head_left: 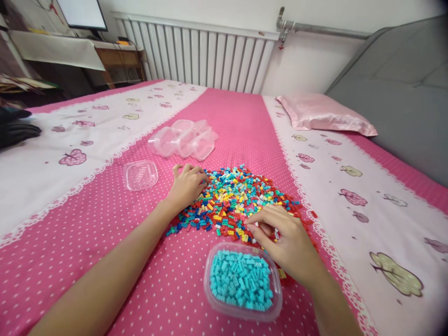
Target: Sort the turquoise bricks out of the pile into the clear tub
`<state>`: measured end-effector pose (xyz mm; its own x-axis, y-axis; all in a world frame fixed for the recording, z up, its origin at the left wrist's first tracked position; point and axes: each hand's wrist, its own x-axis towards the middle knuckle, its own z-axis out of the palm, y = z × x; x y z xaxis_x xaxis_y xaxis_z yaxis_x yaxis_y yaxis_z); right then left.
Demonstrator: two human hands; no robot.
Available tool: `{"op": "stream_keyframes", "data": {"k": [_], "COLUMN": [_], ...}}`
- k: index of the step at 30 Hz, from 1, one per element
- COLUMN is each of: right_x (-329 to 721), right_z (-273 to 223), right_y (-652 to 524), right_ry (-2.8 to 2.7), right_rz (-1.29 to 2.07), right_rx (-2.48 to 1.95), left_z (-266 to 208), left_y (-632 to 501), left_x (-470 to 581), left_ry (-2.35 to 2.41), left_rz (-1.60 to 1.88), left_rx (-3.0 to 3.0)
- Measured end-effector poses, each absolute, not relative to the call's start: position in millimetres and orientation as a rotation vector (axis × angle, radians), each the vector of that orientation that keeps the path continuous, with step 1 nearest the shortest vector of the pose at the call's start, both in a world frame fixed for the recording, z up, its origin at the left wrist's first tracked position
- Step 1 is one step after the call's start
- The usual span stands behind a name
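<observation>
A heap of small mixed-colour building bricks (227, 196) lies spread on the pink bedspread. My left hand (189, 184) rests at the heap's left edge, fingers bent and apart, touching bricks there. Over the heap's right front part is my right hand (280, 228), its thumb and index finger brought close together; whatever is between the tips is too small to make out. Right in front of me stands a clear plastic tub (209, 298) filled with turquoise bricks (241, 280), just below my right hand.
Several clear plastic tubs (184, 139) sit beyond the heap. A clear lid (140, 175) lies left of it. Farther off are a pink pillow (325, 112), a grey headboard (395, 88), a white radiator (199, 51) and a desk with a monitor (82, 14). A black object (17, 128) is at far left.
</observation>
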<state>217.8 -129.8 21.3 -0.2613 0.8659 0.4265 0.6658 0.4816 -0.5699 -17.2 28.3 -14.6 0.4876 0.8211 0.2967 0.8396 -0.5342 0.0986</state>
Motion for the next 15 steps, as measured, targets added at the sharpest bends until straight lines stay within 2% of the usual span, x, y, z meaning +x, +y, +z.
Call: {"op": "stream_keyframes", "data": {"k": [15], "right_x": [219.1], "right_z": [17.5], "right_y": [-128.2], "right_ry": [-2.018], "right_rz": [0.380], "right_rx": [-1.277], "left_z": [-18.9], "left_y": [28.7], "left_x": [-19.7], "left_ry": [-1.542], "left_rz": [-0.419], "left_rx": [-2.556]}}
